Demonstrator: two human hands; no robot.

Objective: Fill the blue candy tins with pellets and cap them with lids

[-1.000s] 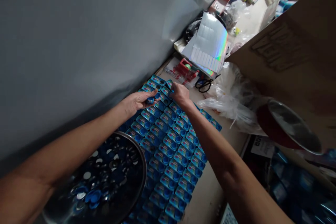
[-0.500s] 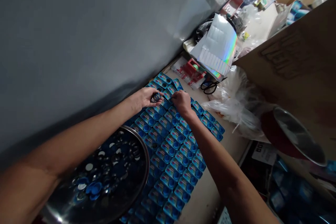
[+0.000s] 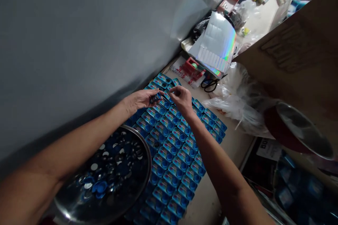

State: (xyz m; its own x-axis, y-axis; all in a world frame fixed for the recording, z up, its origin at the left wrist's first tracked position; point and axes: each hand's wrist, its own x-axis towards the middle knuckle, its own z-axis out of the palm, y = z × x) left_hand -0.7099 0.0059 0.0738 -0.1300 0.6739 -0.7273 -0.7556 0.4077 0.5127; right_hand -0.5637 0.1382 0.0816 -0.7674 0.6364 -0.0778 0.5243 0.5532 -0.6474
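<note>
My left hand (image 3: 146,99) curls around a small stack of dark blue round caps (image 3: 155,97) above the far end of the rows. Close to its right, my right hand (image 3: 181,99) has thumb and fingers pinched together; whatever lies between the fingertips is too small to make out. Beneath both hands spread rows of small blue printed packs (image 3: 169,146), many with a round blue piece at one end. Under my left forearm stands a metal bowl (image 3: 150,161) with many loose blue and silvery round caps (image 3: 99,187) inside.
Beyond the packs lie a red tape dispenser (image 3: 194,68), black-handled scissors (image 3: 210,85) and a shiny silver sheet (image 3: 218,40). Clear plastic bags (image 3: 237,102), a tilted red bowl (image 3: 280,130) and a large cardboard box (image 3: 295,49) stand on the right. A grey wall (image 3: 79,35) borders the left.
My right hand has lifted slightly off the packs, its pinched fingers turning toward my left hand. My left hand has shifted a little left, still holding the caps. The view has moved slightly.
</note>
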